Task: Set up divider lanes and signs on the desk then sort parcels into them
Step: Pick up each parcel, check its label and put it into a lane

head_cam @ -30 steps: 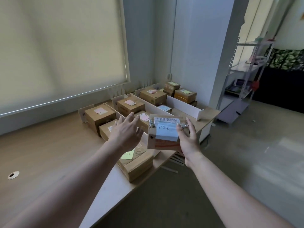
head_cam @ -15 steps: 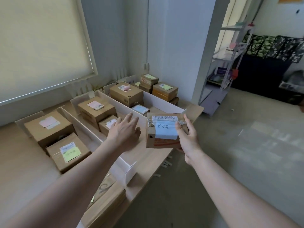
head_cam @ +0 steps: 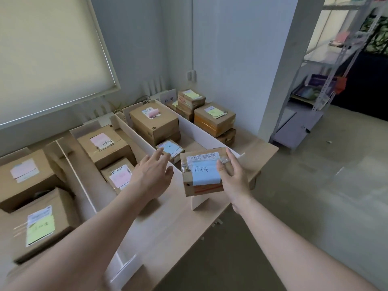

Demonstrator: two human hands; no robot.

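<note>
The right hand [head_cam: 235, 181] has its grip curled round a parcel [head_cam: 201, 173] with a blue note, held at frame centre above the counter [head_cam: 260, 152] near its right edge. The left hand [head_cam: 152, 175] hovers just beside it, fingers spread, holding nothing. Three white dividers [head_cam: 136, 135] run toward the upper right; bare counter shows at the lanes' near ends. Ten other boxes show in the lanes.

Matt brown cardboard parcel [head_cam: 202, 173] with glossy tape and paper note; pale smooth wood-look desk [head_cam: 259, 153].
</note>
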